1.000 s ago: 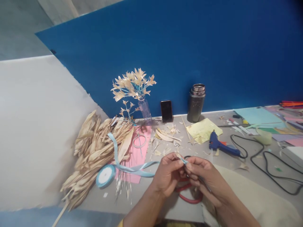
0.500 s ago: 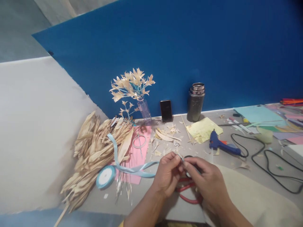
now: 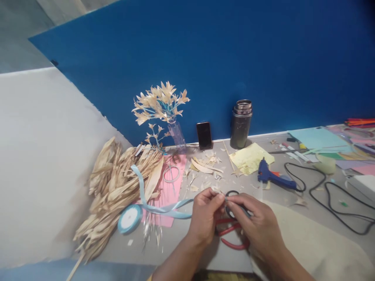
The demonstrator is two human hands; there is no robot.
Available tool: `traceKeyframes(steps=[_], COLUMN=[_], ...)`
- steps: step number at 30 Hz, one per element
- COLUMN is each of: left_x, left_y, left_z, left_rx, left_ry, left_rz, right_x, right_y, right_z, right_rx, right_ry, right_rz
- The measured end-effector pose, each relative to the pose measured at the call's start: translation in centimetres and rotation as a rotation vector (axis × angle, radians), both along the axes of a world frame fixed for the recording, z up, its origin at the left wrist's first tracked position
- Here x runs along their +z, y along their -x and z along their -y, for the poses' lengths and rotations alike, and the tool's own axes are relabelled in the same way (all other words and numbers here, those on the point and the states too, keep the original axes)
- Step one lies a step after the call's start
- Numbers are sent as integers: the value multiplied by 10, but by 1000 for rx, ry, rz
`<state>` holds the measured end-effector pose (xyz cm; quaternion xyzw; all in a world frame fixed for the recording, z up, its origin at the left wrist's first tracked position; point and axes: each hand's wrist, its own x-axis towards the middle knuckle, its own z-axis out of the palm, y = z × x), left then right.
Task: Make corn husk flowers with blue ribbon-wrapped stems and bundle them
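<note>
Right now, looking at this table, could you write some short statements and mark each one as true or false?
1. The left hand and right hand pinch a small piece together. True.
2. The glue gun lies left of the spool. False: it lies far to the right of it, by the yellow paper.
3. The flask stands upright at the blue board. True.
4. The phone lies flat on the pink paper. False: it leans on the blue board, between the vase and the flask.
5. Red handles lie on the table under the hands. True.
</note>
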<state>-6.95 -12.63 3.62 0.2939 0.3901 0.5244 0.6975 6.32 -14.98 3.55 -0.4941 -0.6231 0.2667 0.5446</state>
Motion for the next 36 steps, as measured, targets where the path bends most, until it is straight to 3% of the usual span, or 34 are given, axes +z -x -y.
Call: traceKeyframes(steps=[8,10,16,22,26,31,33,36], left_x=[-2,-2,-3,-6,-8,-5,-3,-2], left_y=[-6,-8,-7,-6,-5,-6,-7,-6], left_z=[-1,1,8,11,11,11,10,7], left_rx=[105,106,-19,-33,-29,6,38,95], left_ry=[38,41,12,72,84,91,72,63], left_rz=[-29,-18,133,103,83,78,90,92], right_x=[-4,-1,9,3,5,2,-3,-8], right_y=[0,0,-4,-4,-2,-2,-3,-4], right_z=[2,2,4,2,3,6,8,13], right_rx=[-33,-26,31,169,160,131,18,-218], right_ry=[-29,27,444,579,562,483,348,-7], right_rz=[93,72,-319,-620,-574,-349,-214,57])
